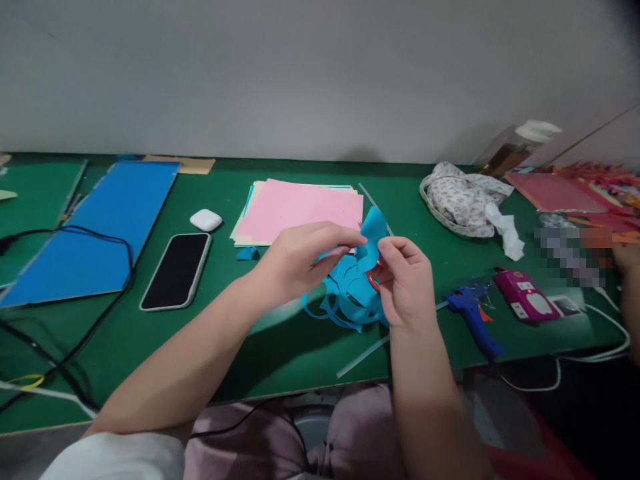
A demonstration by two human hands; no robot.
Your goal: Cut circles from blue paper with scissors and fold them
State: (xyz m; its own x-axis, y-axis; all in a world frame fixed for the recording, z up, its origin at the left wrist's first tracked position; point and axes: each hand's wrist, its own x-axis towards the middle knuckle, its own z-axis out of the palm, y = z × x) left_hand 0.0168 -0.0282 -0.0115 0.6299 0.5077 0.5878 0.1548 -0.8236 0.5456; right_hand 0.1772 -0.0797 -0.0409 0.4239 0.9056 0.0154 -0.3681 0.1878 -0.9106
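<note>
A small curved piece of blue paper (371, 235) is held up between my hands above the table. My right hand (407, 277) pinches its right edge between thumb and fingers. A red loop (373, 281), like a scissors handle, shows beside those fingers; the rest of it is hidden. My left hand (300, 257) reaches in from the left, its index fingertip against the paper's left edge and its thumb tucked below. Under both hands lies a loose heap of curled blue paper strips (345, 300). A little folded blue scrap (247, 253) rests left of my left hand.
Pink paper sheets (305, 207) top a stack behind my hands. A phone (177, 272), white earbud case (206, 220) and blue board (105, 227) lie left, with black cables. Right are a blue glue gun (473, 317), magenta device (527, 297), cloth pouch (460, 200) and another person's hand (627, 257).
</note>
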